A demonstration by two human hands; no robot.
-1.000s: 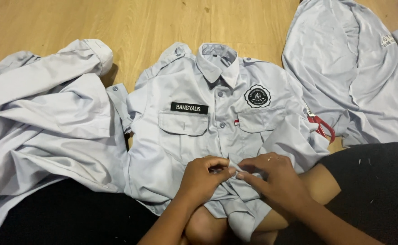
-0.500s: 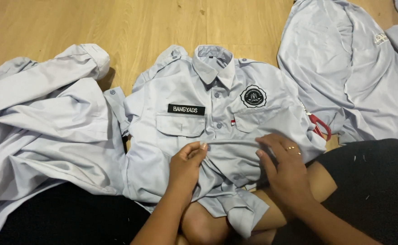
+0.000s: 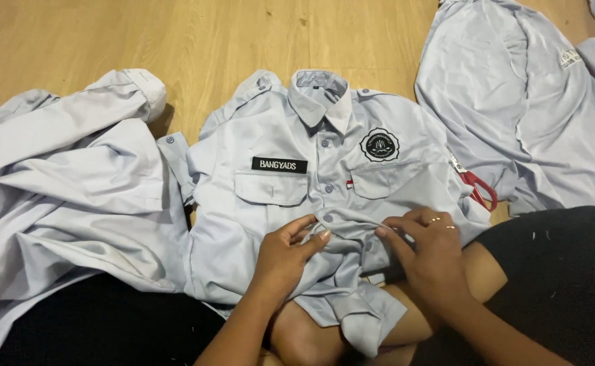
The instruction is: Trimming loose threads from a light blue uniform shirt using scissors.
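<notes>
A light grey uniform shirt (image 3: 270,210) lies face up on the wooden floor, its hem draped over my knees. It has a collar, two chest pockets, a black name strip and a round black badge. My left hand (image 3: 285,257) pinches the fabric of the button placket below the pockets. My right hand (image 3: 427,252), with rings on two fingers, pinches the same fold from the right side. The two hands are a few centimetres apart on the shirt front.
A heap of similar grey shirts (image 3: 60,183) lies at the left, more grey garments (image 3: 528,102) at the upper right. Red-handled scissors (image 3: 477,188) rest by the shirt's right sleeve. Black cloth (image 3: 555,271) covers my legs. Wooden floor (image 3: 195,47) beyond.
Both hands moved up from the lower hem to the shirt's middle, spread apart briefly, and now pinch the placket fold again.
</notes>
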